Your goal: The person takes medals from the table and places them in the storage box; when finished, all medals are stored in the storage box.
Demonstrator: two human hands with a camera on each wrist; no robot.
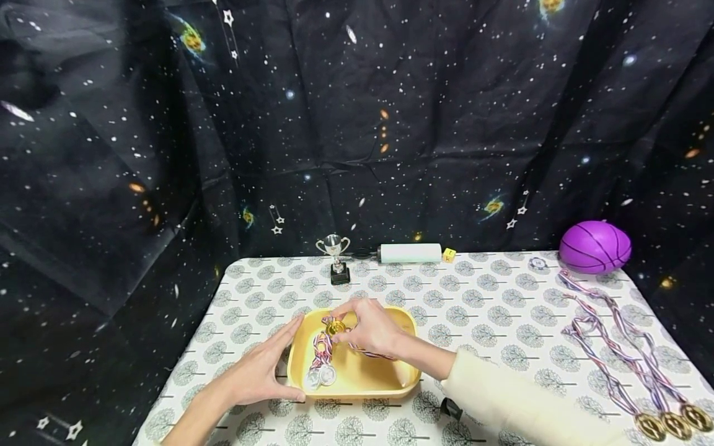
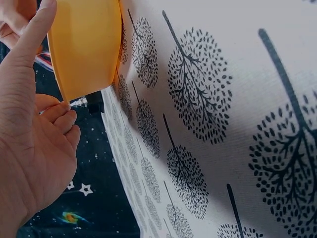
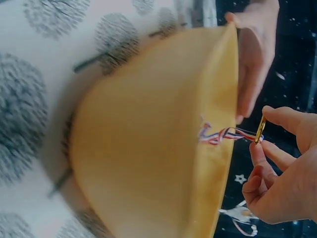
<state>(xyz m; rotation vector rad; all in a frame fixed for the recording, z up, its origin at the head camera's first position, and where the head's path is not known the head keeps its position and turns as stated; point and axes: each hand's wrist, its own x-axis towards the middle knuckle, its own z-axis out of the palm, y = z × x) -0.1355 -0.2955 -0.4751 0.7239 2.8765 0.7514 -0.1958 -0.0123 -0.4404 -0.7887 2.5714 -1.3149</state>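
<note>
A yellow plastic tub [image 1: 357,394] stands near the middle of the table. My right hand [image 1: 370,325] is over it, pinching a gold medal [image 3: 260,130] by its edge between thumb and fingers. The medal's striped ribbon [image 3: 218,135] trails down toward the tub. My left hand [image 1: 262,370] spans the tub's left end, fingers extended along that side and thumb at the front corner. Two silver medals [image 1: 320,376] lie in the tub's front left, their red, white and blue ribbons [image 1: 322,350] bunched behind them. My right hand hides part of the tub's inside.
A small silver trophy cup [image 1: 339,260] on a black base stands behind the tub. A white roller [image 1: 409,253], a yellow cube [image 1: 449,254], a poker chip [image 1: 538,263] and a purple ball [image 1: 595,247] line the back. Three gold medals [image 1: 675,425] with long ribbons lie at right.
</note>
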